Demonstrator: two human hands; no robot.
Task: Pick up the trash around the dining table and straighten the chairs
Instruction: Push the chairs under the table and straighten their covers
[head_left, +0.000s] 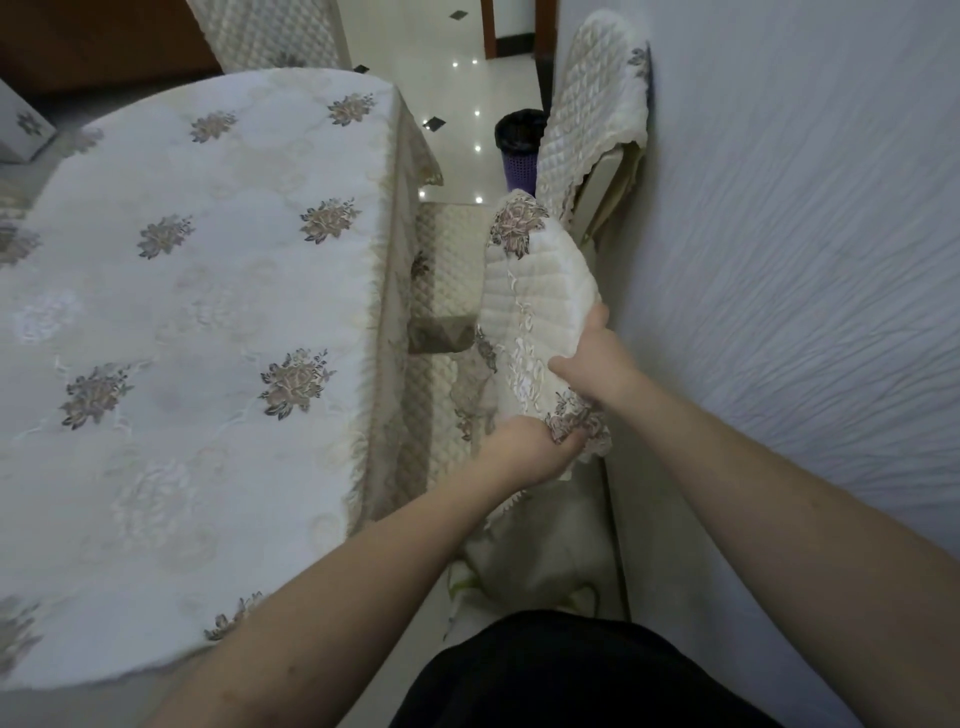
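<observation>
The quilted chair cover (540, 306) is held up between the desk (197, 322) on the left and the wall (805, 260) on the right, above the near chair (540, 561), whose seat is seen just below it. A slip is judged the main risk: the cover is soft and bulky, so a lace edge could be let go and trail to the floor, or it could be set down crooked on the chair back. The left hand (524, 452) is curled under the near lower corner, its grip closed on the embroidered edge. The right hand (592, 358) is clamped on the cover's right side, thumb on top. A second chair (592, 130) stands far along the wall, with a dark bin (519, 145) just beside it. No loose trash can be made out.
</observation>
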